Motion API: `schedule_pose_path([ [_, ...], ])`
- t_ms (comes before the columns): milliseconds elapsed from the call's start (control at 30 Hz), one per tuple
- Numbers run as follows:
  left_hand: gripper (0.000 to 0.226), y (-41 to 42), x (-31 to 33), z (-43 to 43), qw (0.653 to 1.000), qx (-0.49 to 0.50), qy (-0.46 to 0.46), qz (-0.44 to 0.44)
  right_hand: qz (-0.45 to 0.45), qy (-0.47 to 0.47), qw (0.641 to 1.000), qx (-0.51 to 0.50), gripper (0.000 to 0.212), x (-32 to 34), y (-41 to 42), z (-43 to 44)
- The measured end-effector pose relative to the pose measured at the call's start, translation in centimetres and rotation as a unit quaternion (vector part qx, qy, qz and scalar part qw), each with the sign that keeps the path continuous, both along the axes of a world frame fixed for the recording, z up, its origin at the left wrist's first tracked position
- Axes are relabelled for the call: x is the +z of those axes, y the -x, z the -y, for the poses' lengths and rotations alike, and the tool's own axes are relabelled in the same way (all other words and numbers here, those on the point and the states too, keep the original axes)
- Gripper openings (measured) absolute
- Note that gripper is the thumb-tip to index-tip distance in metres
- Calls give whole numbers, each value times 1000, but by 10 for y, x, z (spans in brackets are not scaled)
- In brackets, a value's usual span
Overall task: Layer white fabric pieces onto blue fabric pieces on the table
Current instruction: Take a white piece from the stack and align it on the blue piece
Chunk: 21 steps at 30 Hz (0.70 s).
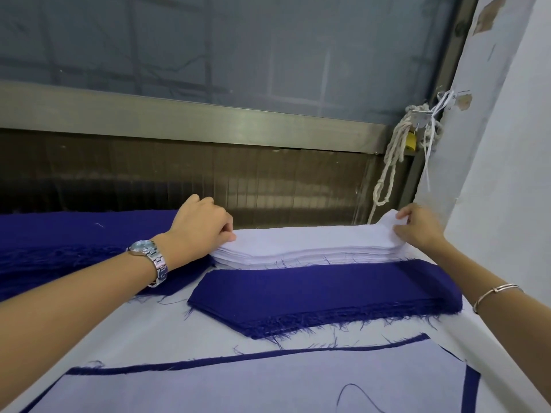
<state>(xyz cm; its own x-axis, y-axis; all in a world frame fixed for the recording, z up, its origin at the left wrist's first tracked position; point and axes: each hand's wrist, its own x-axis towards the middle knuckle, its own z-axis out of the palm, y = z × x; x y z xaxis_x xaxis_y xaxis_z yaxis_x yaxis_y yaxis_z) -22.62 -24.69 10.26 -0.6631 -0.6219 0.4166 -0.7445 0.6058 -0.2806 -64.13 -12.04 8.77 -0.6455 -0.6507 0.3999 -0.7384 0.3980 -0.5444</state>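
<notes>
1. The left hand [200,231], fingers curled, pinches the left end of the white stack's [304,242] top piece; a watch [149,254] sits on that wrist.
2. The right hand [417,226] grips the stack's right end — the top corner lifted.
3. The stack lies at the table's [167,332] far edge, just behind a blue stack [316,293].
4. Nearest the camera, a white piece [268,386] already covers a blue piece [238,359] — only blue edges show.

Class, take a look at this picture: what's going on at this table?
A person works a stack of white fabric pieces at the far side of the table. The left hand pinches the top white piece at one end, the right hand at the other, where the corner is raised. Nearer lies a blue stack, and nearest a single white piece already lies on a blue piece.
</notes>
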Motion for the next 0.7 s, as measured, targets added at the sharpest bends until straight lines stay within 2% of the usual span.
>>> schedule_pose_path([
  [133, 28, 0, -1, 3, 1000, -1, -20, -21, 61, 76, 994, 46, 42, -1, 3, -7],
  [267, 42, 1, 0, 7, 999, 7, -40, -6, 122, 105, 984, 71, 13, -3, 10, -17],
  [433, 52, 5, 2, 10, 998, 4, -60, -7, 171, 129, 973, 82, 15, -7, 18, -28],
  [500, 47, 6, 4, 10, 998, -3, -69, -12, 176, 127, 973, 78, 16, -9, 19, -29],
  [633, 19, 5, 4, 6, 999, -13, -31, -20, 178, 128, 973, 67, 19, -9, 17, -28],
  [700, 19, 4, 3, 2, 998, -22, -10, -58, 183, 133, 972, 57, 17, -8, 15, -29],
])
